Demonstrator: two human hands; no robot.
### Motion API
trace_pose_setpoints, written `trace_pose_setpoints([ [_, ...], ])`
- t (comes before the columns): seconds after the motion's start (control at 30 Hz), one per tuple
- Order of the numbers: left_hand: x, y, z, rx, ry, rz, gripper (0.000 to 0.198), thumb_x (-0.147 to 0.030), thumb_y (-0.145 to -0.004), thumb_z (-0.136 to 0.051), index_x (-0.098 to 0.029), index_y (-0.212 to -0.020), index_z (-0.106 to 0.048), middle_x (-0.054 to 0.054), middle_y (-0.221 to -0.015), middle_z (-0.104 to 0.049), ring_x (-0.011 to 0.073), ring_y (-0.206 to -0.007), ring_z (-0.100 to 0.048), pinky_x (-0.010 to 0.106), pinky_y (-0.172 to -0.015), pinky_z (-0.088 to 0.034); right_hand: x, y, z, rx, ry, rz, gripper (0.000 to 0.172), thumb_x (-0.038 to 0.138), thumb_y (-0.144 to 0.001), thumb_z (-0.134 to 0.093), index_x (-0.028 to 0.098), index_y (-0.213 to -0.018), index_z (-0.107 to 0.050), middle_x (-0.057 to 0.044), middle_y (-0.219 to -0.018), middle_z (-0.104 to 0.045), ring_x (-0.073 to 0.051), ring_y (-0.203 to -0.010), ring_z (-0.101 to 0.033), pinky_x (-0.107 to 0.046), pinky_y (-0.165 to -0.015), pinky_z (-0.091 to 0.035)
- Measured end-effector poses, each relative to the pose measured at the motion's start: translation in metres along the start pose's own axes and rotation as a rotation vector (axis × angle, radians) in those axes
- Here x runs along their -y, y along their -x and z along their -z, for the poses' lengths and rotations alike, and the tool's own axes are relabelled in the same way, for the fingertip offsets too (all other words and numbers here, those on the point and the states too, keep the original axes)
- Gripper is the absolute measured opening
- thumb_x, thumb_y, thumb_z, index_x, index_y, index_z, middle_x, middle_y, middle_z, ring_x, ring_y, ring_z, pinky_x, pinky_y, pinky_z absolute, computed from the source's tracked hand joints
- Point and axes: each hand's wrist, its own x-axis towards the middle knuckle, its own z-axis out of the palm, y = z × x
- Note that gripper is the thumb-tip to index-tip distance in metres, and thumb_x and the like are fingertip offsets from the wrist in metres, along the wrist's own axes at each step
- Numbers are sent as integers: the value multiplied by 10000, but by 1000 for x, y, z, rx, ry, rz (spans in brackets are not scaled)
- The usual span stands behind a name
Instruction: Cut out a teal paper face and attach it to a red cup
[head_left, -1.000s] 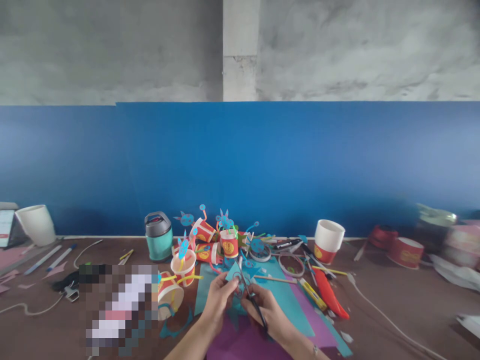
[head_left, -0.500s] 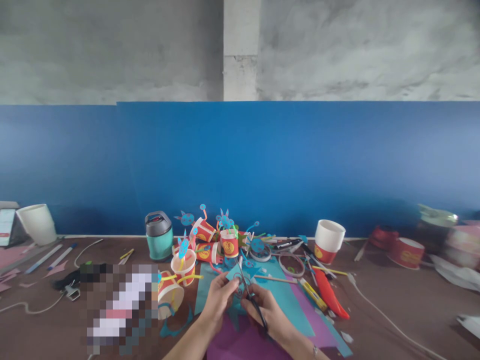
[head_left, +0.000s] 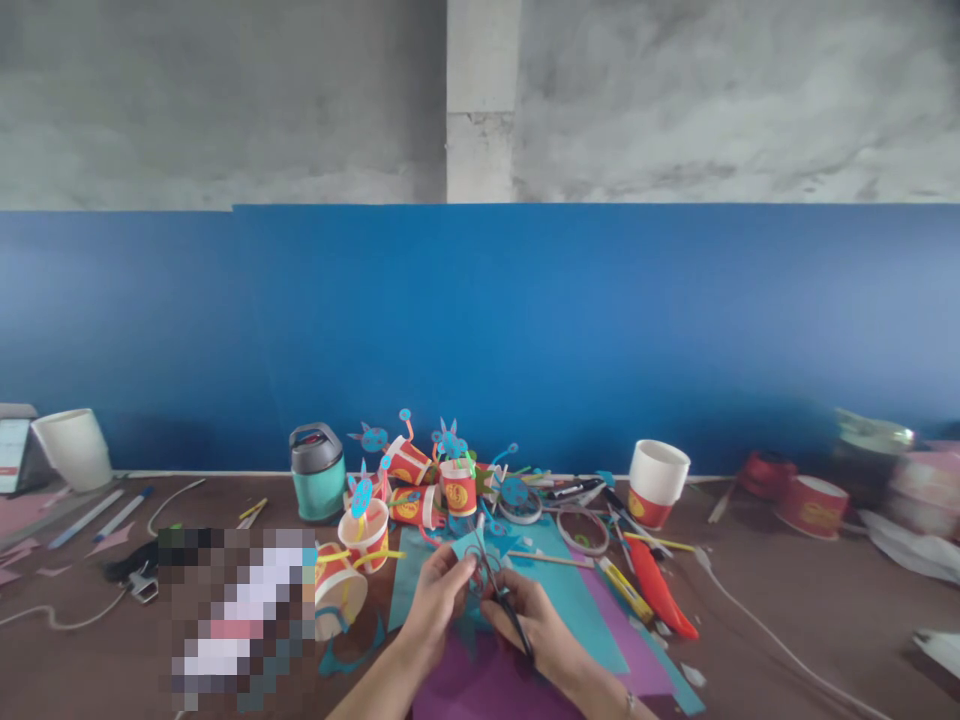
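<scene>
My left hand [head_left: 435,598] pinches a small teal paper piece [head_left: 466,549] with a circle drawn on it, held just above the table. My right hand [head_left: 534,622] grips black-handled scissors [head_left: 501,590] whose blades reach into that paper piece. Both hands hover over a teal sheet [head_left: 577,600] and a purple sheet [head_left: 480,690] lying on the brown table [head_left: 757,600].
Several red paper cups [head_left: 457,488] with teal cut-outs and coloured strips cluster behind my hands. A teal flask [head_left: 318,471] stands at the left, a white cup [head_left: 657,482] at the right. Tape rings [head_left: 582,530], pens, an orange knife [head_left: 658,590] and a white cable [head_left: 780,645] lie about. A blue board [head_left: 525,330] backs the table.
The hands have barely shifted; the scissors and paper piece have turned slightly in place. Everything else is unchanged.
</scene>
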Motion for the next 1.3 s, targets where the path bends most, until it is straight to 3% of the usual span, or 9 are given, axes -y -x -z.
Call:
trace_pose_setpoints([
  [0.17,-2,2,0,38,-24,-18,232,-346,-686,-712,-142,-700,-604,-23,-590,-565,99,-544,-476,213,-528,-320,-1,1,-1,15,-47,12,466,589,-659,-671,174,-771,-490,97,-418,-455,-45,-341,-367,-162,-340,-260],
  [0.47,-5,3,-3,-18,2,31,286,-381,-606,-751,-152,-689,-602,-31,-557,-562,107,-513,-486,219,-514,-331,4,2,0,-4,-14,-25,435,519,-623,-734,166,-722,-501,108,-402,-413,-33,-349,-321,-168,-345,-214],
  [0.67,0,-1,1,-10,-31,-54,281,-396,-648,-717,-157,-634,-571,-13,-564,-586,110,-526,-501,217,-516,-331,4,1,0,1,6,-21,442,534,-625,-723,166,-708,-492,113,-403,-392,-26,-355,-294,-168,-349,-195],
  [1.0,3,-4,7,37,-117,-44,295,-393,-672,-699,-151,-574,-561,-23,-534,-555,69,-449,-395,213,-471,-245,-2,1,1,16,-9,-16,442,560,-666,-675,171,-778,-498,95,-423,-460,-49,-349,-371,-166,-342,-255],
  [1.3,8,-5,8,-1,-65,-31,265,-373,-691,-694,-161,-624,-550,-13,-551,-596,87,-482,-471,207,-487,-288,3,0,1,-14,-2,-9,451,549,-627,-713,159,-721,-507,109,-432,-374,-34,-388,-285,-174,-367,-192],
])
